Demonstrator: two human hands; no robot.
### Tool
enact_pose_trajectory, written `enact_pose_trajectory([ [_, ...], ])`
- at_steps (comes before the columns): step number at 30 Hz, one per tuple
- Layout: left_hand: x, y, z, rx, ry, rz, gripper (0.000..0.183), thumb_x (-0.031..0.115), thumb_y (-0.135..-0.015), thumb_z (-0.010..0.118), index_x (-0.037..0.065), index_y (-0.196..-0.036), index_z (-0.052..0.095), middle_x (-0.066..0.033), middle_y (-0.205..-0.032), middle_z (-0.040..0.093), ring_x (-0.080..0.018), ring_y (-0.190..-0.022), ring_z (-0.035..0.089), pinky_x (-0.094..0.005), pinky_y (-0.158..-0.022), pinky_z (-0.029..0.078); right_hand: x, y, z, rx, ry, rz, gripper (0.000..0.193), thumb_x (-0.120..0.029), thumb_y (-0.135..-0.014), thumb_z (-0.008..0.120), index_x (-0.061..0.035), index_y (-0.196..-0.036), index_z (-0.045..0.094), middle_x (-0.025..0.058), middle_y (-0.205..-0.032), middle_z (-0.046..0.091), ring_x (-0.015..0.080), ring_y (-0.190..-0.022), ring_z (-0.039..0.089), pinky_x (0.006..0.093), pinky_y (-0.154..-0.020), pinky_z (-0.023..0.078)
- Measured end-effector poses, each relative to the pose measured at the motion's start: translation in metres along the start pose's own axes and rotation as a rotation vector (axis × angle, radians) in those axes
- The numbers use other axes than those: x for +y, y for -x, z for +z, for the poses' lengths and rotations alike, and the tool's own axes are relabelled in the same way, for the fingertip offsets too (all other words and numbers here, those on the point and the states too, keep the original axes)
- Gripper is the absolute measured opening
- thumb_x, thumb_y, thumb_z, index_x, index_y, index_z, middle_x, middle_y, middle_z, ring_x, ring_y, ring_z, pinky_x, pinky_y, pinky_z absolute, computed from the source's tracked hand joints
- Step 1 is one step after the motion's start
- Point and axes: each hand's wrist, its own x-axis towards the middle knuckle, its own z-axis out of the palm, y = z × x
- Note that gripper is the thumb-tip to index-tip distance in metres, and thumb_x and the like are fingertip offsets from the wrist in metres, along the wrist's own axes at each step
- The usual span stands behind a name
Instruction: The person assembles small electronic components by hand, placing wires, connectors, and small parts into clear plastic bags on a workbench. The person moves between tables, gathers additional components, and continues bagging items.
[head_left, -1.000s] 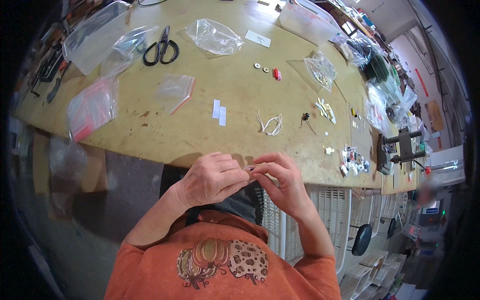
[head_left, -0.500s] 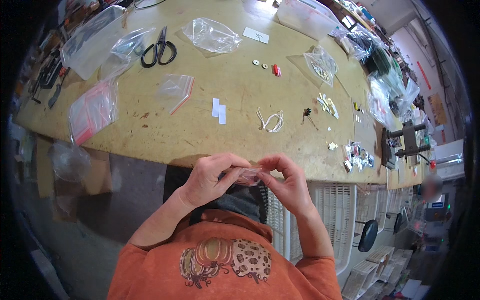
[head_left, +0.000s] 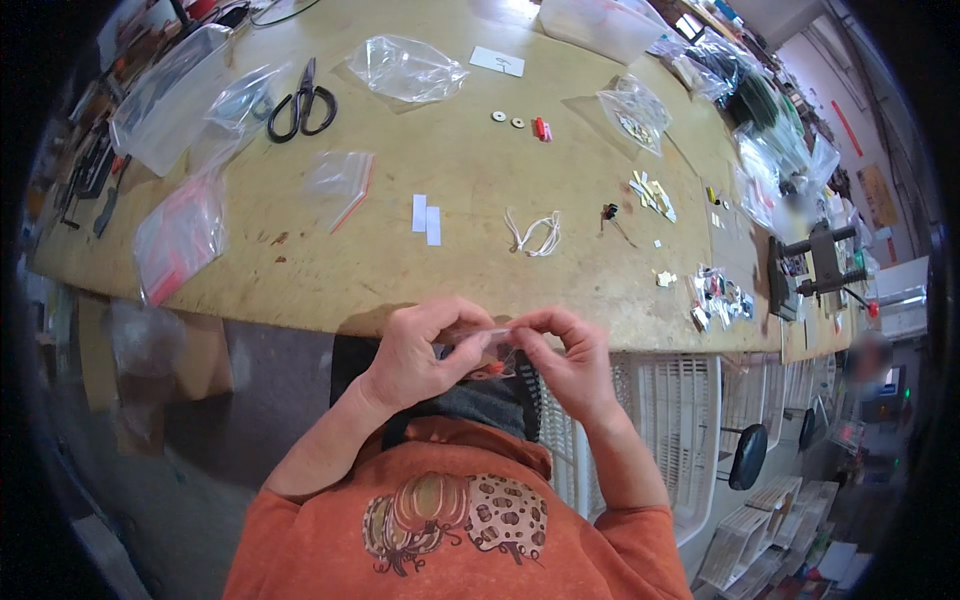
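A small clear plastic bag (head_left: 500,354) is held up between my hands, just off the table's near edge and above my lap. Something orange-red shows at its lower part, too small to name. My left hand (head_left: 432,350) pinches one top corner between thumb and fingers. On the other side, my right hand (head_left: 562,352) grips the upper edge with thumb and forefinger. Beyond them on the table lie a loop of white cord (head_left: 534,233), two white paper strips (head_left: 426,220) and an empty zip bag (head_left: 338,185) with a red edge.
Black-handled scissors (head_left: 302,108) lie far left, near a clear plastic bin (head_left: 165,105) and a stack of zip bags (head_left: 182,235). Small metal pieces (head_left: 653,195) and mixed small parts (head_left: 722,298) lie at right, by a black clamp-like fixture (head_left: 815,270). White plastic baskets (head_left: 680,430) stand below.
Both hands stay on the bag and have shifted slightly. The orange-red content at its bottom now shows more clearly. The view has turned a little, and the table things keep their places.
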Motion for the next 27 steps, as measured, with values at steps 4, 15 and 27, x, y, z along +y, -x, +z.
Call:
enact_pose_trajectory([
  [4,-0.004,-0.005,0.008,0.088,-0.455,0.273,0.008,0.004,-0.073,0.069,0.005,-0.079,0.063,-0.0109,-0.073,0.062,-0.0308,-0.069,0.061,-0.0378,-0.062,0.05,-0.003,-0.002,0.01,0.094,0.439,-0.406,0.005,-0.004,-0.081,0.067,-0.0024,-0.086,0.066,0.0143,-0.075,0.066,0.0295,-0.067,0.065,0.0329,-0.062,0.052],
  [15,-0.003,-0.007,0.01,0.015,-0.443,0.307,0.011,-0.004,-0.07,0.064,0.004,-0.07,0.056,-0.0093,-0.063,0.052,-0.0267,-0.058,0.052,-0.035,-0.055,0.041,0.024,0.015,-0.07,0.284,0.059,-0.057,0.006,0.001,-0.093,0.058,0.0014,-0.098,0.062,0.0074,-0.086,0.068,0.0126,-0.078,0.066,0.0264,-0.069,0.053],
  [27,-0.009,-0.006,0.0,0.046,-0.499,0.256,0.008,-0.002,-0.072,0.066,0.003,-0.072,0.06,-0.0096,-0.063,0.056,-0.0244,-0.056,0.055,-0.0336,-0.053,0.044,0.109,0.014,-0.235,0.811,1.185,-0.054,0.009,-0.012,-0.085,0.065,-0.0051,-0.091,0.065,0.0159,-0.089,0.065,0.0338,-0.088,0.06,0.0447,-0.078,0.048],
])
